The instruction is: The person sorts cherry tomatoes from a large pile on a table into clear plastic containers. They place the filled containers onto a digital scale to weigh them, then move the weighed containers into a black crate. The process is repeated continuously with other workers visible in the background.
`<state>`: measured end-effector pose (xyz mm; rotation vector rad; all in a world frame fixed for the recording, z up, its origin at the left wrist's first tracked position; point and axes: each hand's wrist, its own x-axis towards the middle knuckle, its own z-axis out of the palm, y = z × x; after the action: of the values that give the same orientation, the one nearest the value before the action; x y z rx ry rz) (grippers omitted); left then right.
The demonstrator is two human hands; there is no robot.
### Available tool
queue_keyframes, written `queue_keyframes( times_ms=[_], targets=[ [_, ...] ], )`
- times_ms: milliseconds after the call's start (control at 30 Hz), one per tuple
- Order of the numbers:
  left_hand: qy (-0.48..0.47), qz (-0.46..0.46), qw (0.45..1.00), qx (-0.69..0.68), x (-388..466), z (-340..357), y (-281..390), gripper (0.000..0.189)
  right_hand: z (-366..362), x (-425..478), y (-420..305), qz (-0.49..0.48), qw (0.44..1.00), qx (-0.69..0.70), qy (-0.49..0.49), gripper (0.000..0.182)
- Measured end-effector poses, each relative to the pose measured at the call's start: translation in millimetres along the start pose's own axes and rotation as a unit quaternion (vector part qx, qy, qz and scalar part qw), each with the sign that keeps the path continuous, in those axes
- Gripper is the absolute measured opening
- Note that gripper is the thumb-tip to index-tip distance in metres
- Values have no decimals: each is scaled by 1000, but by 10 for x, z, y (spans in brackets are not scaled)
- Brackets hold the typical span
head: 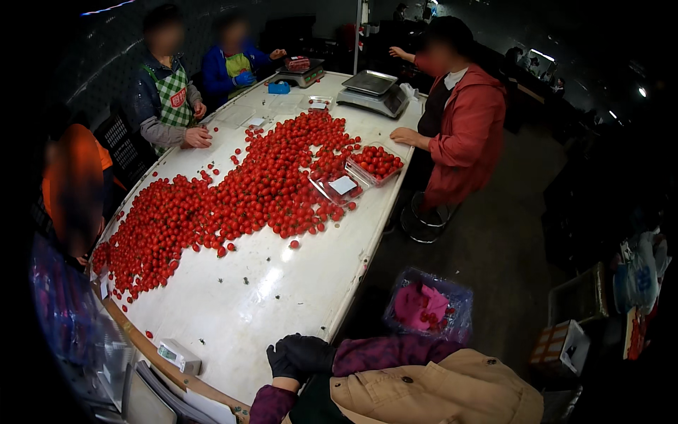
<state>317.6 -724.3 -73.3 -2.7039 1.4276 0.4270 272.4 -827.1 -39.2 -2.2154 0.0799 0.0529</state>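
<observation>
My hands wear black gloves and are folded together at the near edge of the white table (296, 312). My left hand (282, 364) lies against my right hand (310, 352), and their fingers look curled in. I see nothing held in them, though the inner sides are hidden. Farther up the table spreads a large heap of red cherry tomatoes (254, 196), some with green stems. An open clear plastic clamshell box (378, 177) full of tomatoes stands at the heap's right side. Its lid (333, 193), bearing a white label, lies over the tomatoes.
Several people stand around the table; one in a red jacket (471, 138) is at the right. Two scales (376, 98) are at the far end. A white device (180, 356) sits near the left edge. On the floor, a lined crate (429, 307) holds pink material and tomatoes.
</observation>
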Motion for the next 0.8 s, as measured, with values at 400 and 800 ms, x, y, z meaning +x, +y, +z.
queue_keyframes(
  times_ms=[400, 800],
  targets=[
    [51, 8, 997, -49, -475, 295, -175, 43, 429, -225, -294, -4, 997, 70, -30, 32],
    [98, -205, 819, -527, -797, 144, -445, 15, 176, -233, -357, -17, 999, -3, -51, 24]
  ],
)
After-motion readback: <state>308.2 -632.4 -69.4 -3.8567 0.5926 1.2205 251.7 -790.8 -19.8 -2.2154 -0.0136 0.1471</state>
